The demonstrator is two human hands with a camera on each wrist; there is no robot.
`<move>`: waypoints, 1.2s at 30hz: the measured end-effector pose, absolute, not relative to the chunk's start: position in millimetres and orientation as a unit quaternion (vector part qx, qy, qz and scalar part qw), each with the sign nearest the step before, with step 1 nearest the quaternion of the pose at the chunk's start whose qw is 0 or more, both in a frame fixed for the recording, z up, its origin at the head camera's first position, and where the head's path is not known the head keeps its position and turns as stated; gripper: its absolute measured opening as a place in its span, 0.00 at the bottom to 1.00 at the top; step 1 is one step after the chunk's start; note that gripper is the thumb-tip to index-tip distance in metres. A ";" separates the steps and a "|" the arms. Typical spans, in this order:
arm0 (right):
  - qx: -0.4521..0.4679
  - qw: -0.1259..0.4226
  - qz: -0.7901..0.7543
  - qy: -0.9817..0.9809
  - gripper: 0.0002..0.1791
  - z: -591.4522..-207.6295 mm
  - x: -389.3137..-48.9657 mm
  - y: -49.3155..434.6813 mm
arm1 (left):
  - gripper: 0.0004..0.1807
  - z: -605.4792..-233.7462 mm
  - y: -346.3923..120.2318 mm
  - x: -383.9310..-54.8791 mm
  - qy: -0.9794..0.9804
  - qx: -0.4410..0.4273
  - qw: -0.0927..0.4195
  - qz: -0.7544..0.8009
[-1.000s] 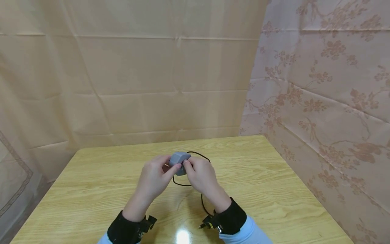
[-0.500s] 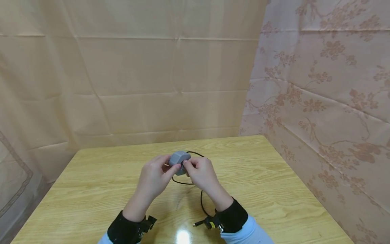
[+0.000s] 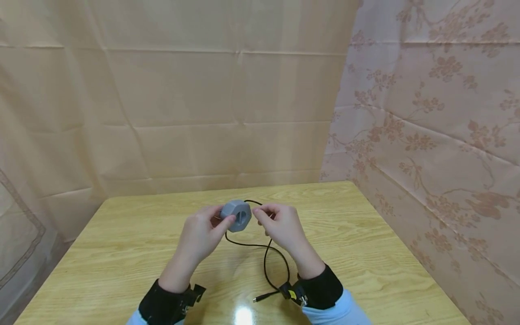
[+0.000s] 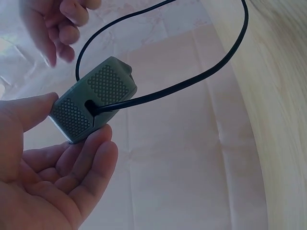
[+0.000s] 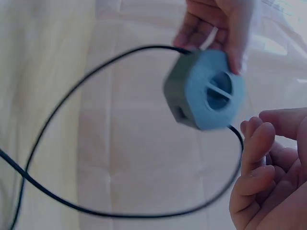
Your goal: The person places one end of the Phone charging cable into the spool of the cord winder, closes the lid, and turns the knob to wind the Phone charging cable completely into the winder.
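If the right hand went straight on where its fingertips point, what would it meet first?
Likely the grey block in the left hand: the right hand points toward it in the head view, though depth is unclear.

Left grip (image 3: 202, 233) pinches, right grip (image 3: 283, 226) curls loosely.

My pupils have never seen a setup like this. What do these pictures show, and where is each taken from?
There is no robot. The widest picture comes from a camera worn on the head, looking down; the other two come from wrist cameras. The person's bare left hand holds a grey, faceted block; a black cable emerges from its side. The right hand is beside it, apart, apparently holding nothing. Below is a wooden-looking table; whether the cable touches it is unclear.
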State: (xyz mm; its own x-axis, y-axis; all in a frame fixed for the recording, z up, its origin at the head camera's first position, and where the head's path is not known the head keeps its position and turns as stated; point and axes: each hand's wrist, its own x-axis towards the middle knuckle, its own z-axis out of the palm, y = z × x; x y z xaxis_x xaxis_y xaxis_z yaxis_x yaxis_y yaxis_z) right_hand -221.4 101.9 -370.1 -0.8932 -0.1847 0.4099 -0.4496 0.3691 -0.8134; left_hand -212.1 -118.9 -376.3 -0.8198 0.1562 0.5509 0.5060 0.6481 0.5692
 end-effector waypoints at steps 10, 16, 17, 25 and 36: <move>0.223 0.180 0.537 -0.793 0.08 -352.0 -213.2 125.6 | 0.18 -373.6 -129.1 -214.2 -0.877 -0.176 0.226 -0.386; 0.238 0.195 0.516 -0.799 0.08 -344.4 -207.3 136.3 | 0.19 -370.9 -132.4 -214.2 -0.874 -0.166 0.221 -0.399; 0.244 0.197 0.508 -0.802 0.09 -343.5 -206.5 137.7 | 0.19 -370.7 -132.7 -214.3 -0.874 -0.166 0.221 -0.400; 0.329 0.263 0.410 -0.809 0.15 -341.7 -206.3 146.3 | 0.18 -371.5 -133.8 -215.5 -0.871 -0.170 0.215 -0.408; 0.409 0.387 0.218 -0.797 0.20 -347.2 -214.6 143.7 | 0.19 -371.9 -132.6 -215.7 -0.866 -0.172 0.192 -0.429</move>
